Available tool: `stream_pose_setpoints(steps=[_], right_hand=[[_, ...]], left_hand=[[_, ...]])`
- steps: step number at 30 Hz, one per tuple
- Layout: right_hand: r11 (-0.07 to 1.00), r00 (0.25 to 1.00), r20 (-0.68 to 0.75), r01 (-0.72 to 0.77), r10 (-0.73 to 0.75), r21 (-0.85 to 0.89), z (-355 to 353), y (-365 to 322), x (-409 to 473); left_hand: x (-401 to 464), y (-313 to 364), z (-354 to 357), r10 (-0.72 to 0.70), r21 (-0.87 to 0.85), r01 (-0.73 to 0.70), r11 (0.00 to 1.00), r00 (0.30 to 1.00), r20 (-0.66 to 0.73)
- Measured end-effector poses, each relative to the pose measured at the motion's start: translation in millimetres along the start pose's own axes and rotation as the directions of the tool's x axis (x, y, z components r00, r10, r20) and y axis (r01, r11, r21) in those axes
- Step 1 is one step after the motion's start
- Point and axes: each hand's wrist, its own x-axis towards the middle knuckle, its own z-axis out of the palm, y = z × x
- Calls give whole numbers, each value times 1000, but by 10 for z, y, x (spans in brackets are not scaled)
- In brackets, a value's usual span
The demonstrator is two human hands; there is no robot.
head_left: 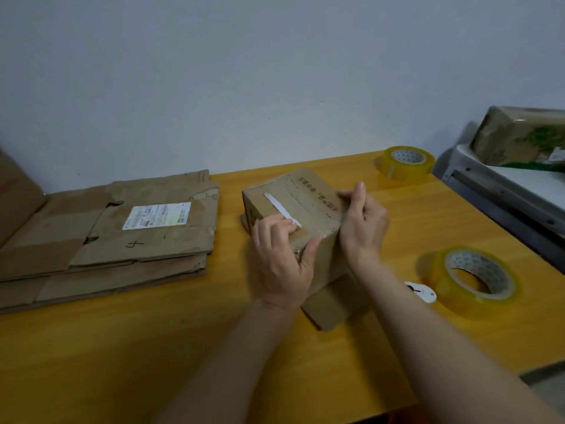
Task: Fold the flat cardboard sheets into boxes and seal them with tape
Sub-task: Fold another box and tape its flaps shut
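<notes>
Nearest the camera, both forearms reach over the yellow table [153, 347] to a small cardboard box [293, 206] standing folded at its middle. The left hand [281, 258] lies on the near top edge, fingers bent over a white strip [282, 211] and thumb pressed against the side. The right hand [363, 221] curls round the right corner and steadies it. One box looks folded, then (whether fresh tape already holds it shut I cannot tell). A tape roll [474, 280] lies just right of the box with a small white tool [423, 291] beside it, and a second tape roll [407, 162] sits further back. To the left, a stack of flat sheets [107, 240] waits unfolded, so most of the work seems left.
</notes>
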Motion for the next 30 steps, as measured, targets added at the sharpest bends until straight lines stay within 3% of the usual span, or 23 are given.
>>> stream_pose_setpoints(steps=[3,6,10,13,15,17,19,20,21,23,24,30], right_hand=[[961,968,-107,-205,227,188,102,56,47],[945,957,-114,-237,267,225,142,159,41],[964,971,95,-230,219,136,85,263,47],[973,951,264,-197,160,122,-8,233,15],[977,939,319,-174,128,121,-76,246,-27],[965,932,326,-215,158,147,-161,257,-82],[963,941,286,-229,181,145,-215,239,-110],[967,945,274,-219,176,133,-218,224,-110],[970,948,270,-209,170,123,-216,192,-110],[972,943,284,-210,174,103,-198,148,-100],[972,934,307,-218,184,82,-193,137,-100],[972,915,338,-234,222,-4,-288,176,-101]], left_hand=[[-12,-21,112,21,-37,-24,999,996,-86],[-33,-74,227,39,-68,-50,996,987,-158],[79,-204,263,49,-154,-72,985,988,-147],[286,-360,143,25,-210,-16,978,999,44],[436,-447,2,-74,-91,88,992,986,147],[533,-498,-165,-183,91,178,980,982,51],[574,-441,-261,-130,195,133,972,991,-27],[587,-367,-268,-94,214,86,973,995,29],[584,-285,-248,-90,235,53,970,985,147],[554,-126,-161,-180,376,20,926,901,394],[537,-77,-117,-230,461,-6,887,861,454],[511,152,-61,-283,680,-84,729,867,410]])
